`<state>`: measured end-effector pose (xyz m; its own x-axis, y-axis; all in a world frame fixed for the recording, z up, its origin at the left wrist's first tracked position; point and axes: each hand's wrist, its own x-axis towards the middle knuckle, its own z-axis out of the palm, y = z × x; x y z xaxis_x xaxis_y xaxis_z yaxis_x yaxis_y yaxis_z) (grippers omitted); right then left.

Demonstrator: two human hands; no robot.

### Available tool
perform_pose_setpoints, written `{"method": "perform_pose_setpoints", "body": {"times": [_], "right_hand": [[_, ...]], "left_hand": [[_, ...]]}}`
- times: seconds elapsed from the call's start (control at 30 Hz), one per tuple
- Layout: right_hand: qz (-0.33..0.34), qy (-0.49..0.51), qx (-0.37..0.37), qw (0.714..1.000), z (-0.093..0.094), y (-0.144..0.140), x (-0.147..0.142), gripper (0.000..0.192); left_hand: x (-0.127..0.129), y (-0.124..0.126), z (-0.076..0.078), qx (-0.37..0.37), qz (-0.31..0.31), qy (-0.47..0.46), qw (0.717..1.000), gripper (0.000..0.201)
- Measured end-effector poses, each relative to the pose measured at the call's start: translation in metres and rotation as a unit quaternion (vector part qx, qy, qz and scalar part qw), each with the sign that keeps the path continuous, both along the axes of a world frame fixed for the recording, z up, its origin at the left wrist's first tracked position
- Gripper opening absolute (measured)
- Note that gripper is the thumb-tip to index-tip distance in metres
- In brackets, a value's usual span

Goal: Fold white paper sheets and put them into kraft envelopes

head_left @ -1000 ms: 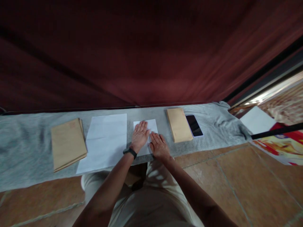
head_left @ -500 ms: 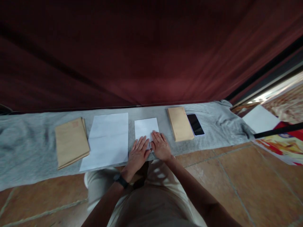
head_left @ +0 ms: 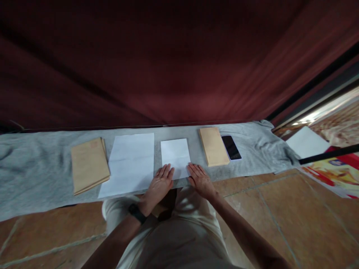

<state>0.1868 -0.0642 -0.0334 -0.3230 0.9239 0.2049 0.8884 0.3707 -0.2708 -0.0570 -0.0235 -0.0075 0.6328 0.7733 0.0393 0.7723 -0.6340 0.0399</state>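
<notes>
A small folded white paper [head_left: 175, 156] lies on a grey cloth [head_left: 36, 175] in front of me. My left hand [head_left: 159, 184] rests flat at the paper's near left corner, fingers spread, holding nothing. My right hand [head_left: 201, 181] lies flat at the near right corner, fingertips by the paper's edge, also holding nothing. A black band sits on my left wrist. To the left lies a larger white sheet [head_left: 129, 162] with a fold line across it.
A stack of brown envelopes [head_left: 88, 164] sits at the left, another brown envelope stack [head_left: 213, 146] at the right, with a dark phone [head_left: 231, 147] beside it. A dark red curtain hangs behind. Tiled floor, a white sheet [head_left: 307, 142] and a colourful print lie to the right.
Both hands have slid back toward me off the folded paper. The left hand lay on top of it a second ago; the hands now sit apart at its near corners.
</notes>
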Motion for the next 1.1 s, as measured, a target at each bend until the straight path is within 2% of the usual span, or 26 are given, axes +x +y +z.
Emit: {"method": "perform_pose_setpoints", "body": {"times": [0.13,0.27,0.47,0.67,0.77,1.1], "right_hand": [[-0.003,0.007,-0.001,1.0,-0.001,-0.004,-0.001,0.053],[0.002,0.025,-0.001,1.0,-0.002,0.002,-0.006,0.05],[-0.013,0.027,0.007,1.0,0.004,0.031,-0.017,0.046],[0.108,0.008,-0.002,0.994,0.004,0.053,-0.037,0.042],[0.138,-0.007,-0.003,0.99,0.0,0.066,-0.038,0.044],[0.089,-0.051,-0.002,0.995,-0.004,0.129,-0.027,0.046]], "left_hand": [[0.004,-0.001,0.007,-0.003,0.007,0.02,1.0,0.052],[0.002,-0.004,0.0,0.001,0.009,0.0,1.0,0.053],[0.001,-0.005,-0.006,-0.002,0.001,0.012,1.0,0.057],[0.0,-0.01,-0.01,0.021,0.005,-0.008,1.0,0.055],[-0.004,-0.013,-0.014,0.037,0.005,-0.035,0.999,0.055],[-0.007,-0.016,-0.023,0.033,0.02,-0.074,0.997,0.055]]}}
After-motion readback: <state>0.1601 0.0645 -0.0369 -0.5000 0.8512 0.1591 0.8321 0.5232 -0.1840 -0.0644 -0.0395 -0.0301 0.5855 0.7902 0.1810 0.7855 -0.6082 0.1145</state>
